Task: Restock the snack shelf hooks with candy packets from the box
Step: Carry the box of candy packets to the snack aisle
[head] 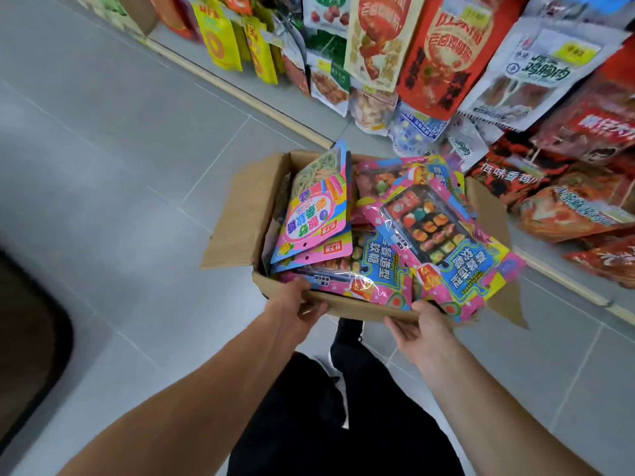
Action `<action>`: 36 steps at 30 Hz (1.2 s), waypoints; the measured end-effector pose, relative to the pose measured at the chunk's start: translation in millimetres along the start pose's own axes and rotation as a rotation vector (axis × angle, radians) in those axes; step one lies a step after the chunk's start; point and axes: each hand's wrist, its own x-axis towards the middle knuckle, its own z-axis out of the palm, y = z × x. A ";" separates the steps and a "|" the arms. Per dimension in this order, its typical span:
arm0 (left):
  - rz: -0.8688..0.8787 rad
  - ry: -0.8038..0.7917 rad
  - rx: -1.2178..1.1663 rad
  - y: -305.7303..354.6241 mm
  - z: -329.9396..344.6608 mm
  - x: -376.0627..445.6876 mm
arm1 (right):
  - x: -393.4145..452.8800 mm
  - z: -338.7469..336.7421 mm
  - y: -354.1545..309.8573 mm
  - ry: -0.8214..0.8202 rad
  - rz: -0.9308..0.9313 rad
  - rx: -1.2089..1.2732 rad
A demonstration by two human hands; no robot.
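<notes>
Fingers (311, 312) of your left hand (292, 309) and right hand (421, 329) grasp the box (240, 214) near rim | candy packets (443, 235) heaped inside | snack shelf (515, 73) far right

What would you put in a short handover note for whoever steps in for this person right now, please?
Left hand: grips the near edge of the cardboard box, thumb over the rim.
Right hand: holds the same near edge further right, fingers under it.
Box: open, carried above the grey floor beside the snack shelf, full of candy packets; a sushi-print packet lies on top, a pink noodle-print packet stands at the left side.
Done: box brought to the shelf.
Left: no packet is in hand yet; pick packets out and hang them on the hooks, which are hidden behind the hanging bags.
</notes>
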 end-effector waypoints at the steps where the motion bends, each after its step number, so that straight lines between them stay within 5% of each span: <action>1: 0.000 0.005 0.009 10.9 5.1 8.6 | 7.2 9.5 -0.1 -0.003 0.001 0.018; 19: -0.135 0.034 0.224 152.7 48.9 220.7 | 183.4 160.2 44.3 0.107 0.046 0.278; 36: -0.083 -0.030 0.273 138.9 98.9 447.2 | 413.2 185.6 68.0 0.140 -0.002 0.347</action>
